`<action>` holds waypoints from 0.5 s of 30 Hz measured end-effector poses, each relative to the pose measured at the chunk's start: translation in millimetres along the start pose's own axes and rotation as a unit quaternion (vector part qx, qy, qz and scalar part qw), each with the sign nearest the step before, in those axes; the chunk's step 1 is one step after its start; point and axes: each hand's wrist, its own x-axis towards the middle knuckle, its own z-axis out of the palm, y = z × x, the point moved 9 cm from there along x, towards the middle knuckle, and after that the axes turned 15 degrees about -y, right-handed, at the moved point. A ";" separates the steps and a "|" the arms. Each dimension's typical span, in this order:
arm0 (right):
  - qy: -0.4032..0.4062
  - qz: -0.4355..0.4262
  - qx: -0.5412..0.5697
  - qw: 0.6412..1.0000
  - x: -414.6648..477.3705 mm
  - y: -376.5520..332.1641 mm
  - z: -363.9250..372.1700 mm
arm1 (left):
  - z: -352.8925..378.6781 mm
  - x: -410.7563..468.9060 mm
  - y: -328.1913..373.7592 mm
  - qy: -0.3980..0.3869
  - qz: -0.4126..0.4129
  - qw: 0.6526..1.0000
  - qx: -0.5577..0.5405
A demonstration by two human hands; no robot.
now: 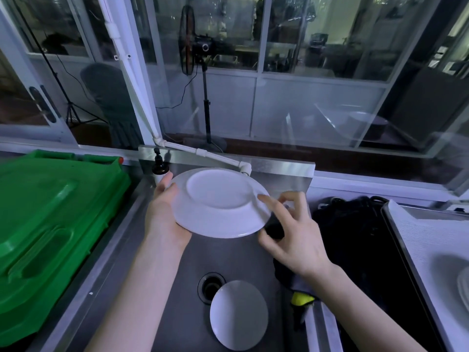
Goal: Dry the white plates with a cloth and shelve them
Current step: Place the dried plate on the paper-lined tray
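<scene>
A person stands at a stainless-steel sink (228, 257) and holds a white plate (218, 199) above the basin, bottom side up and tilted slightly toward the camera. The left hand (165, 212) grips the plate's left rim, with the thumb lying on the upturned underside and the fingers tucked beneath. The right hand (294, 237) is at the plate's right edge, its forefinger stretched out onto the rim while thumb and curled fingers clasp a dark cloth (275, 231), which trails below the wrist to a yellow patch at the sink's edge. A second plate (238, 315) lies face up on the sink floor, just beside the drain (210, 285) and overlapping its rim. At the far right, the edge of a third plate (463, 284) shows on a pale-lined tray (418, 250). A green plastic lid (50, 212) fills the left side, a dark-capped pump bottle (160, 168) stands at the sink's back corner, and a white pipe (203, 151) runs along the splashback to the plate's far edge. A standing fan (187, 39) is visible through the glass partition.
</scene>
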 end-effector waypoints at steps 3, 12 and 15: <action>0.051 -0.014 -0.056 0.997 2.1 -9.5 -6.6 | 2.9 -0.2 0.7 -0.006 -0.008 1.000 -0.002; 0.146 -0.034 -0.032 0.988 7.9 -11.0 -41.6 | 28.0 -1.3 -10.1 -0.059 -0.051 0.996 -0.035; 0.144 -0.006 0.040 0.989 9.1 6.3 -48.4 | 41.5 1.0 -12.5 -0.141 -0.083 0.986 0.024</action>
